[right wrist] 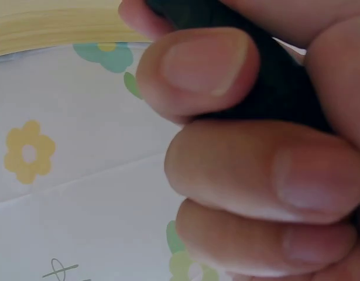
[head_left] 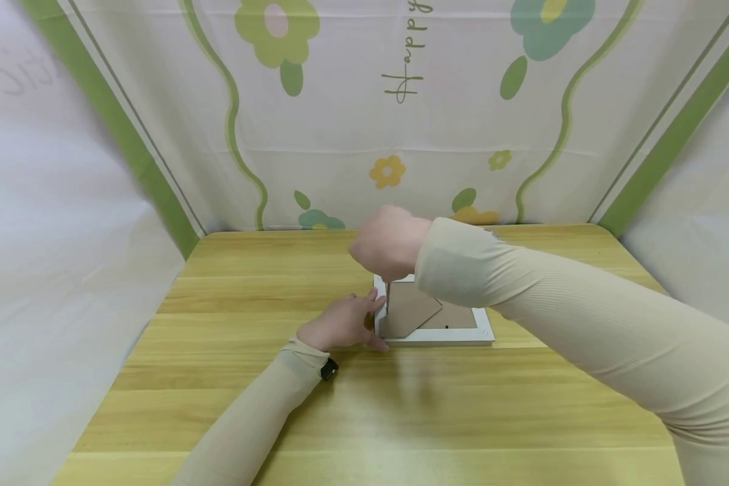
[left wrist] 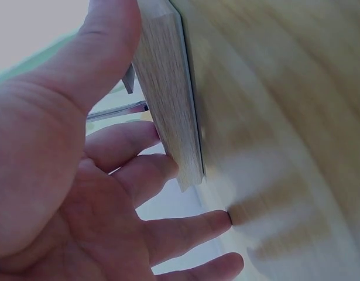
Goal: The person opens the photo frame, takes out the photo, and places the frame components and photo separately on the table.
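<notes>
A picture frame (head_left: 434, 339) lies face down on the table, its white back border around a brown backing board (head_left: 462, 317). A brown stand flap (head_left: 408, 317) lies over the board's left part. My left hand (head_left: 343, 322) holds the frame's left end, thumb at the near corner. In the left wrist view two fingers touch the frame's wood-grain side (left wrist: 168, 93), while the other two fingers stretch toward the tabletop. Above the frame, my right hand (head_left: 390, 243) grips the dark handle (right wrist: 279, 82) of a screwdriver. Its thin shaft (head_left: 389, 295) points down at the left border.
The wood-grain table (head_left: 267, 283) extends around the frame. A white cloth with flowers (head_left: 340, 128) hangs behind the table's far edge, and pale sheets (head_left: 67, 236) hang at both sides. A black wrist strap piece (head_left: 329, 369) sits at my left cuff.
</notes>
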A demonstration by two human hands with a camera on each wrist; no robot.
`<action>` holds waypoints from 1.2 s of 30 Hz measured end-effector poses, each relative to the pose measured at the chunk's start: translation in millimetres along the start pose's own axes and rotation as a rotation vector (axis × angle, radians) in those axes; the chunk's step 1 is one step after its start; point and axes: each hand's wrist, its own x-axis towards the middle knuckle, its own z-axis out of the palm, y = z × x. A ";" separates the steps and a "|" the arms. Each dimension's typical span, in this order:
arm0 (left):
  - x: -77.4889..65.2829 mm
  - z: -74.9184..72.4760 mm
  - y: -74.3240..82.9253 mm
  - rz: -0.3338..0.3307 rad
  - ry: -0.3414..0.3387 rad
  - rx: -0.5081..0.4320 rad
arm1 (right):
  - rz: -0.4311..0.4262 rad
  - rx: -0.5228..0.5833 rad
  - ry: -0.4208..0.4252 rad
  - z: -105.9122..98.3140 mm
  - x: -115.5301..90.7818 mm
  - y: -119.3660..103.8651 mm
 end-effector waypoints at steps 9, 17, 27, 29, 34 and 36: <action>1.4 -0.4 -0.1 0.001 -0.007 -0.025 | -0.001 -0.060 0.016 -3.0 1.7 -7.0; 2.5 -1.2 -0.2 0.015 -0.011 -0.008 | 0.002 -0.089 -0.019 -4.6 4.2 -9.4; 0.4 -0.7 1.7 0.011 -0.007 -0.003 | 0.004 -0.032 0.010 -0.6 0.2 -3.4; 0.0 -0.7 2.4 0.014 -0.005 0.000 | 0.001 -0.010 0.012 1.0 -1.9 0.1; -0.4 -0.7 3.8 0.019 -0.004 0.033 | -0.003 0.042 0.001 6.6 -7.0 12.4; -0.2 -0.5 4.1 0.023 -0.004 0.041 | 0.005 0.083 -0.013 8.2 -10.0 18.5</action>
